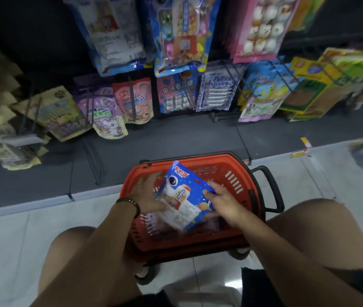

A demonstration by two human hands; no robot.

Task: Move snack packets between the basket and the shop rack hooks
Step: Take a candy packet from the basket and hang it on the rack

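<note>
**A:** In the head view, where is the task's packet found, and how is it held?

**B:** A blue packet (182,193) is seen over the red basket (240,173), tilted, with its top end pointing far and left. Its right edge is pinched by the right hand (225,202), whose fingers are curled over the foil. The left hand (147,196) is laid against the packet's left side with its fingers stretched fairly straight. Its thumb is hidden by the packet, so nothing is seen to be clasped there.

**A:** Why would two hands be used on one light bag?

**B:** A slack bag is probably steadied that way. The weight is taken by the pinch, and the packet is kept from twisting by the flat hand.

**A:** Why is the basket set there?

**B:** It is parked on the floor between the knees, just near of the rack's base, so only a short reach to the rack is needed.

**A:** And the far side?

**B:** Rack hooks (233,76) are seen there, loaded with snack bags. Hanging blue packets (180,29) of what looks like the same design are found at the far top, above the basket. That row is judged to be where this packet belongs.

**A:** Can the direction of the transfer be told?

**B:** It cannot be told from this moment. If the packet is bound for a hook, its hang hole would have to be lined up first.
</note>
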